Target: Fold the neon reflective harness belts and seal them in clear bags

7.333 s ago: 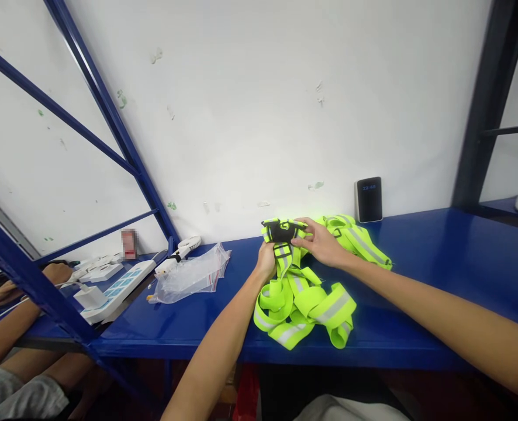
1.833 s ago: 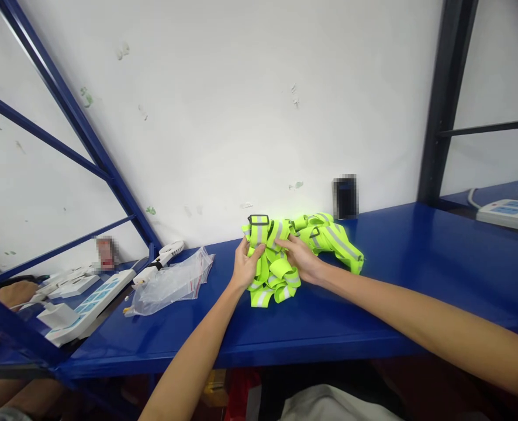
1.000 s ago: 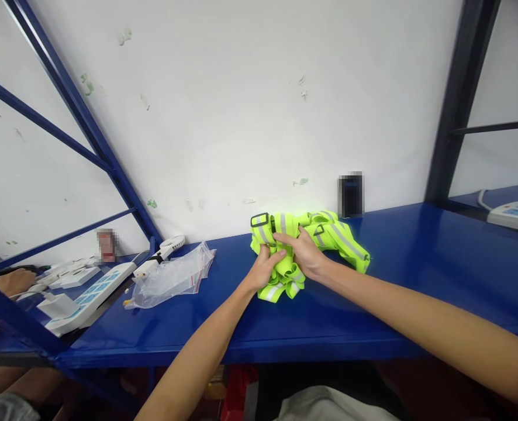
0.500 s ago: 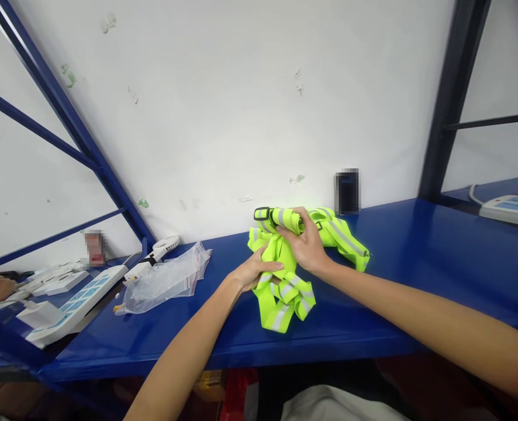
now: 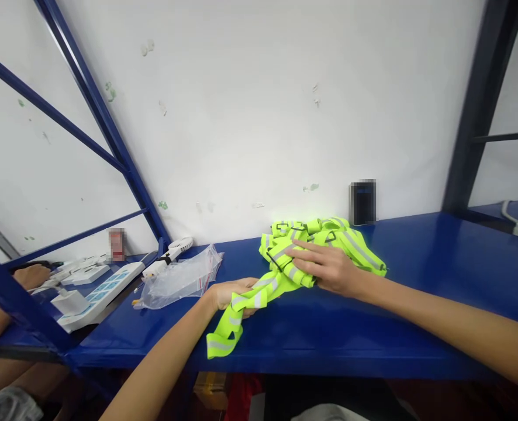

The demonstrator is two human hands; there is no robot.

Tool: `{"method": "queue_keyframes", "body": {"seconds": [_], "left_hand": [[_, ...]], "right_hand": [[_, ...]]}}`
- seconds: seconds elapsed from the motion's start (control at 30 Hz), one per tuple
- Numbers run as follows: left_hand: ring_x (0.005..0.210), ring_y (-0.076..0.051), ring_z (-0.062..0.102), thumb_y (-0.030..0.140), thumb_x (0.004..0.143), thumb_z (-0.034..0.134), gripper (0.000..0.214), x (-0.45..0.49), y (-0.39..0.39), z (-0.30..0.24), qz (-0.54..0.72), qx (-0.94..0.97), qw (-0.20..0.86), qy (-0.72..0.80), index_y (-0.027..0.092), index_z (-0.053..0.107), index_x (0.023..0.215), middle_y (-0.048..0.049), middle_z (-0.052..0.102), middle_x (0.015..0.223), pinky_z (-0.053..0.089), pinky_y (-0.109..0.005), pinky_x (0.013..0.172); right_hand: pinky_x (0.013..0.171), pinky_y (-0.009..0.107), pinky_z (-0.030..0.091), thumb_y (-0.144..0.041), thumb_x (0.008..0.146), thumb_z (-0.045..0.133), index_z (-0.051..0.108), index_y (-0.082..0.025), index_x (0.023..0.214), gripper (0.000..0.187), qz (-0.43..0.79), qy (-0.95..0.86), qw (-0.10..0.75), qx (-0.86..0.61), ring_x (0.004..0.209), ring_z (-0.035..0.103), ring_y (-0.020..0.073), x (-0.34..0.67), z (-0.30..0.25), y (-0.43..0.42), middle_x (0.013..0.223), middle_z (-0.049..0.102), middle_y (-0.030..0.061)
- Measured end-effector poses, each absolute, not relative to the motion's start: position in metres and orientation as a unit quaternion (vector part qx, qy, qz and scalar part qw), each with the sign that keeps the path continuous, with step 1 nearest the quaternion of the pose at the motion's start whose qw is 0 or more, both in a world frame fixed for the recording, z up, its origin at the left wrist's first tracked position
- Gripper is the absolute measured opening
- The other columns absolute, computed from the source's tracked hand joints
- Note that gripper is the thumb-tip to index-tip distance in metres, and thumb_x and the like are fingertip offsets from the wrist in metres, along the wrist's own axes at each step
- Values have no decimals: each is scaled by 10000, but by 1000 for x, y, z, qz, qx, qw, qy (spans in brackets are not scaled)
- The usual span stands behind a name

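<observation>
A tangled heap of fluorescent yellow-green reflective straps (image 5: 355, 251), with grey bands and black buckles, lies on the blue tabletop (image 5: 417, 304) near the wall. My left hand (image 5: 237, 295) is closed round some straps at the heap's front left, its fingers partly hidden beneath them. A loose strap end (image 5: 224, 339) trails from that hand toward the table's front edge. On top of the heap rests my right hand (image 5: 331, 268), its fingers stretched out over the straps and its thumb hidden.
Left of the heap lie clear plastic zip bags (image 5: 182, 280) and a small white fan (image 5: 180, 245). A white power strip (image 5: 105, 298) sits beyond the blue frame post, near another person's hand (image 5: 31, 276). A dark box-shaped object (image 5: 363, 203) stands against the wall.
My left hand has moved left and lower, drawing straps out from the heap. The raised buckled bundle now lies down on the heap, and my right hand has flattened over it.
</observation>
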State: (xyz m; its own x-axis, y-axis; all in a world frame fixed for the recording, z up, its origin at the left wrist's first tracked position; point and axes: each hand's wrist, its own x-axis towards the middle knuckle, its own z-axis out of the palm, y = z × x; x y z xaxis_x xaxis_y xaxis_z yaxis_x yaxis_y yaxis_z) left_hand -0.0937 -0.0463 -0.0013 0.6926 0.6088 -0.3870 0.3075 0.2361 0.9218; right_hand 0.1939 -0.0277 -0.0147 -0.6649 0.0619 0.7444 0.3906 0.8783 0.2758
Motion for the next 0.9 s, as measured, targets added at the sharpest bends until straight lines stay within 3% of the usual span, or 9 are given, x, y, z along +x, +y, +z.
{"method": "queue_keyframes", "body": {"seconds": [0.1, 0.2, 0.27, 0.33, 0.43, 0.53, 0.63, 0.73, 0.9], "left_hand": [[649, -189, 605, 663, 735, 603, 608, -92, -48, 15, 28, 649, 605, 460, 194, 658, 1119, -48, 676, 784, 454, -300, 609], [1035, -281, 611, 696, 653, 667, 815, -79, -55, 34, -70, 755, 432, 488, 218, 547, 1302, -106, 639, 1196, 465, -334, 810], [1027, -327, 612, 743, 591, 674, 968, -68, -67, 44, -122, 799, 319, 494, 187, 481, 1359, -147, 632, 1190, 464, -368, 810], [928, -336, 635, 809, 619, 585, 1027, -60, -84, 52, -143, 815, 240, 508, 159, 419, 1396, -164, 656, 1080, 472, -397, 766], [1065, -355, 590, 801, 723, 476, 921, -55, -113, 54, -76, 851, 100, 509, 182, 397, 1401, -181, 591, 1196, 472, -439, 834], [1291, -367, 418, 659, 832, 485, 624, -56, -141, 47, 26, 887, -64, 457, 209, 524, 1262, -171, 433, 1394, 401, -512, 997], [1237, -334, 443, 523, 840, 575, 459, -64, -165, 28, 66, 902, -118, 410, 217, 567, 1182, -147, 490, 1303, 416, -508, 998], [1023, -267, 544, 377, 853, 595, 404, -83, -181, -2, 73, 895, -137, 418, 243, 545, 1231, -107, 566, 1138, 499, -418, 859], [869, -200, 609, 189, 929, 428, 480, -119, -188, -37, 92, 878, -190, 430, 311, 415, 1393, -58, 630, 1010, 502, -324, 786]], "right_hand": [[758, 323, 584, 63, 801, 387, 561, -248, 1294, 609, -218, -916, 291, -168, 1277, 532, 259, 196, -21, -40, 1330, 619, 57], [737, 323, 580, 80, 734, 429, 522, -279, 1353, 722, -188, -935, 212, -214, 1234, 545, 278, 195, -27, -55, 1354, 590, 64], [707, 329, 574, 76, 703, 471, 546, -289, 1325, 725, -157, -940, 178, -246, 1204, 540, 294, 194, -31, -62, 1363, 570, 70], [699, 346, 569, 34, 715, 531, 557, -283, 1311, 676, -109, -944, 159, -269, 1163, 540, 299, 195, -31, -66, 1351, 562, 83], [797, 431, 551, -217, 805, 644, 548, -272, 1331, 538, -18, -947, 163, -277, 1127, 536, 300, 200, -25, -71, 1316, 560, 99], [954, 520, 461, -500, 855, 599, 598, -278, 1294, 491, 34, -948, 179, -262, 1187, 494, 321, 202, -16, -78, 1297, 554, 106], [1052, 520, 370, -455, 939, 485, 705, -248, 1111, 346, 49, -948, 202, -241, 1268, 450, 312, 198, -10, -82, 1228, 579, 113], [1026, 458, 419, -325, 942, 482, 704, -203, 948, 253, 73, -946, 222, -225, 1344, 398, 296, 190, -8, -78, 1273, 551, 133], [960, 447, 483, -239, 873, 529, 632, -202, 1024, 186, 67, -954, 190, -221, 1340, 427, 300, 182, -12, -72, 1384, 487, 151]]}}
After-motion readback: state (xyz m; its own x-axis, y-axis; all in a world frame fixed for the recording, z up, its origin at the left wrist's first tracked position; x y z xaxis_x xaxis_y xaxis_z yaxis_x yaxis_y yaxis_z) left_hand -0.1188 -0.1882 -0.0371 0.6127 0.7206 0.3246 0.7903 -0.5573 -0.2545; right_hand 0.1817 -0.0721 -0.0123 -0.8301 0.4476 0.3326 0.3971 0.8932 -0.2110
